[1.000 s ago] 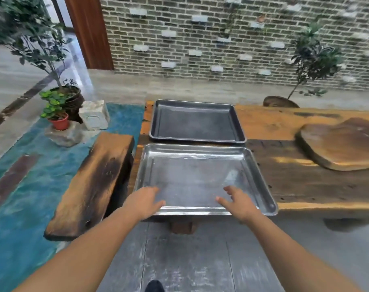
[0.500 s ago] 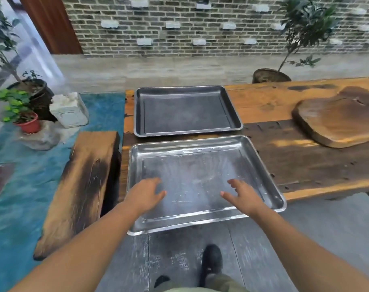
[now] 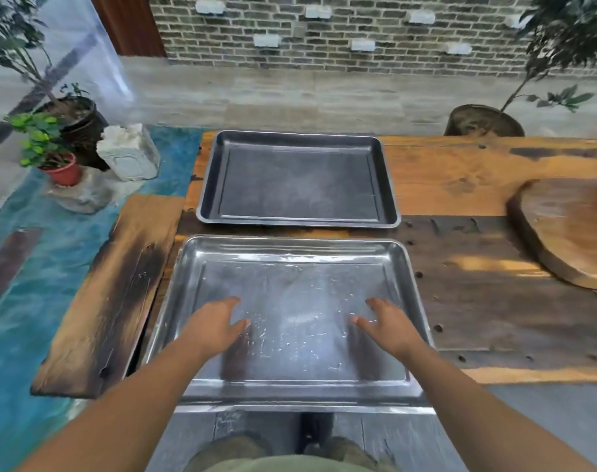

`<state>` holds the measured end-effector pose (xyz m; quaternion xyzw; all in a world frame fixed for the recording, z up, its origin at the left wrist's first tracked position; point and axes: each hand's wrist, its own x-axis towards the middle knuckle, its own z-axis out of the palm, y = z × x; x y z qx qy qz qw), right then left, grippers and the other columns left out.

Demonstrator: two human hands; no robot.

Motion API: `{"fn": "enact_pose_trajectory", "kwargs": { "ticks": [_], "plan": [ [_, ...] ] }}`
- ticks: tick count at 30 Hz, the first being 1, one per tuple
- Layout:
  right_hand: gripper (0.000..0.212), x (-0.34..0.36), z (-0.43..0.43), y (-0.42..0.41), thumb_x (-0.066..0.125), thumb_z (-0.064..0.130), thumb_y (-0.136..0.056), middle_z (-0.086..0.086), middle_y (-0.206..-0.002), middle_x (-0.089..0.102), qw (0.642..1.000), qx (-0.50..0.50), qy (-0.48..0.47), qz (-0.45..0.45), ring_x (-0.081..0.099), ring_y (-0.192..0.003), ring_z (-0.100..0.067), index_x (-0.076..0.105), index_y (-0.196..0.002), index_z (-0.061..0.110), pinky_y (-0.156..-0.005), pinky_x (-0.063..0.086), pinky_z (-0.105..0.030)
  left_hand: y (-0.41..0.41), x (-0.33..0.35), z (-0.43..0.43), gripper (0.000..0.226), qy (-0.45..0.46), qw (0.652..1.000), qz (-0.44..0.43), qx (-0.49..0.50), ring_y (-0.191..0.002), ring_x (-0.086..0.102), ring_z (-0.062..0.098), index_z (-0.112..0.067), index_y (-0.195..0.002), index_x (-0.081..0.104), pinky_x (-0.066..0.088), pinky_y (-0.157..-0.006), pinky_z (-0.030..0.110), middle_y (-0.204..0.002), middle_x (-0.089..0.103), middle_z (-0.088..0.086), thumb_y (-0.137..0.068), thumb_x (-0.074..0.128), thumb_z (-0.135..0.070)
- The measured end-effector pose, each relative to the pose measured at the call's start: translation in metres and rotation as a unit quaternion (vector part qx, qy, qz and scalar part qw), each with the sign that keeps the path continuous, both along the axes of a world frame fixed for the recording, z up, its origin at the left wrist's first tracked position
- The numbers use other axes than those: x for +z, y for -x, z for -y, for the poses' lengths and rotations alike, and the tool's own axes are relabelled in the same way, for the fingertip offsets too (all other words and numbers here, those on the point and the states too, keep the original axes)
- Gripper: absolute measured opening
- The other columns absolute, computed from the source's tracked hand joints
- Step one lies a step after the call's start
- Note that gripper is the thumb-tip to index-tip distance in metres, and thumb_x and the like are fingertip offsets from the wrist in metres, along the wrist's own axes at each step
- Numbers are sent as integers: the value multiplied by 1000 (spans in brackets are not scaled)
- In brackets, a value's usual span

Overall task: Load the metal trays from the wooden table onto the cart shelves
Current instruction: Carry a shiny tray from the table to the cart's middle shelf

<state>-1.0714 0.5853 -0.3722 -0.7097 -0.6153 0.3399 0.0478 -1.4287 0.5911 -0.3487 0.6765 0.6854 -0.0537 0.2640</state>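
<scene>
A shiny silver tray (image 3: 290,253) lies at the near edge of the wooden table (image 3: 477,301), its front rim hanging past the edge. Behind it lies a darker metal tray (image 3: 297,178), flat on the table. My left hand (image 3: 212,328) hovers over the left half of the silver tray with fingers spread. My right hand (image 3: 389,325) does the same over the right half. Neither hand grips a rim. No cart is in view.
A scorched wooden bench (image 3: 113,291) stands left of the table. A round wooden slab (image 3: 569,229) lies on the table at right. Potted plants (image 3: 52,144) and a white stone block (image 3: 128,156) sit on the floor at left; another plant pot (image 3: 481,120) stands behind the table.
I have stepped closer and both hands have moved forward from the silver tray's near rim to over its middle. The trays have not visibly moved on the table.
</scene>
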Motion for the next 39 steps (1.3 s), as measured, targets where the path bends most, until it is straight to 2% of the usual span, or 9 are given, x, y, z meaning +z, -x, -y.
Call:
{"fn": "enact_pose_trajectory", "kwargs": {
  "ticks": [5,10,14,18,23,28,33,35,39],
  "plan": [
    [69,-10,-9,-38,61,52,-87,-11,-140,50,1000,8,3,28,49,-128,-28,45,-141,12,-105,41,-37,-2,0,-1,54,32,997,33,59,-114,62,21,-19,-137,51,49,-95,33,-127,65,3,-91,59,-47],
    [60,-19,-1,-61,68,40,-86,-15,-131,49,996,-30,-43,75,50,-120,-34,50,-134,10,-99,42,-38,28,-9,-5,36,15,991,-7,130,-83,67,21,-20,-110,67,50,-76,31,-96,73,4,-89,61,-48],
    [63,-31,4,-73,73,36,-81,-15,-127,44,990,-76,-70,91,43,-118,-36,48,-131,9,-101,41,-41,56,-14,-15,34,-25,982,-39,184,-70,57,22,-18,-105,65,47,-68,32,-91,72,10,-89,60,-49],
    [70,-47,-1,-85,77,35,-79,-19,-135,39,988,-122,-40,91,43,-122,-38,45,-133,2,-105,39,-42,87,-24,-21,43,-73,977,-46,195,-76,63,31,-16,-118,54,50,-67,39,-92,66,10,-88,63,-45],
    [69,-67,-2,-96,76,39,-79,-15,-137,37,979,-180,-15,96,44,-122,-35,44,-130,4,-105,38,-40,111,-48,-21,67,-47,968,-79,234,-102,56,47,-11,-131,43,50,-85,57,-119,46,21,-82,70,-48],
    [77,-82,4,-100,71,43,-82,-18,-148,30,976,-182,1,119,34,-134,-39,39,-140,4,-113,32,-45,122,-70,-17,86,-10,962,-64,264,-110,53,50,-15,-144,32,47,-93,58,-128,41,23,-79,67,-59],
    [75,-88,7,-100,70,48,-81,-15,-150,28,964,-240,-3,111,35,-135,-37,41,-143,18,-113,34,-48,126,-87,-13,94,-4,959,-6,285,-127,40,49,-24,-151,23,36,-107,56,-139,35,27,-77,73,-55],
    [74,-90,6,-99,68,48,-81,-18,-147,34,963,-234,3,134,35,-134,-37,43,-143,16,-113,32,-46,126,-94,-12,96,10,950,23,310,-127,42,47,-27,-152,21,35,-109,54,-142,35,27,-77,74,-53],
    [67,-92,1,-101,66,47,-82,-20,-145,38,960,-230,9,162,35,-131,-41,47,-140,18,-112,29,-47,125,-103,-10,80,11,945,40,324,-107,59,43,-20,-146,33,49,-96,52,-124,58,24,-82,70,-47]
  ]
}}
